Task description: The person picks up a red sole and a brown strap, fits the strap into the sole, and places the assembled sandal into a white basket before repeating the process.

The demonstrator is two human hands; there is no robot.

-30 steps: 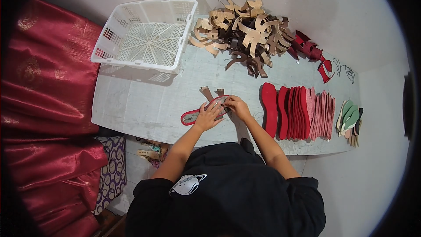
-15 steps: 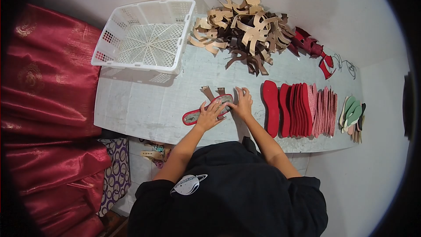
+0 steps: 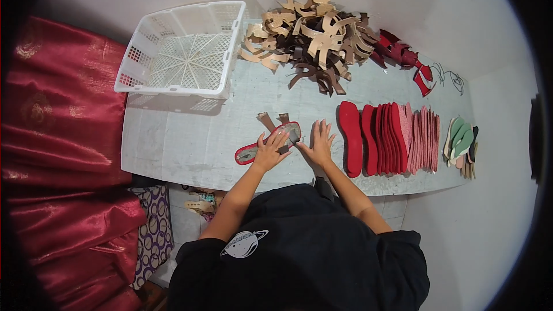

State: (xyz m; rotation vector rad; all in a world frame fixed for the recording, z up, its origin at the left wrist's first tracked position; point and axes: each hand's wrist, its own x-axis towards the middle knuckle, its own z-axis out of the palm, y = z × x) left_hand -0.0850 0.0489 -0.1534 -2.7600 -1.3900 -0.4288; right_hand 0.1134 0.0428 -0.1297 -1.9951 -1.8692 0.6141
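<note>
A red-edged sandal sole [image 3: 246, 155] lies slantwise on the table, its grey side facing up. Brown strap ends [image 3: 266, 120] stick out past its far edge. Across the middle of the sole, my left hand [image 3: 268, 152] rests flat with fingers spread, covering part of it. My right hand [image 3: 317, 148] is open just right of the sole's upper end, fingers stretched forward and thumb pointing at the sole's edge. A row of red soles [image 3: 352, 138] stands to the right of that hand.
A white plastic basket [image 3: 224, 83] stands at the back left of the table [image 3: 167, 144]. Beside it is a heap of beige and brown straps [image 3: 322, 46], then red straps [image 3: 423, 80]. Pink soles [image 3: 423, 138] and green sole pieces [image 3: 461, 138] lie farther right.
My right hand has come off the sole's upper end and shifted slightly right, fingers straightening. My left hand stays on the sole. The whole view has shifted a little.
</note>
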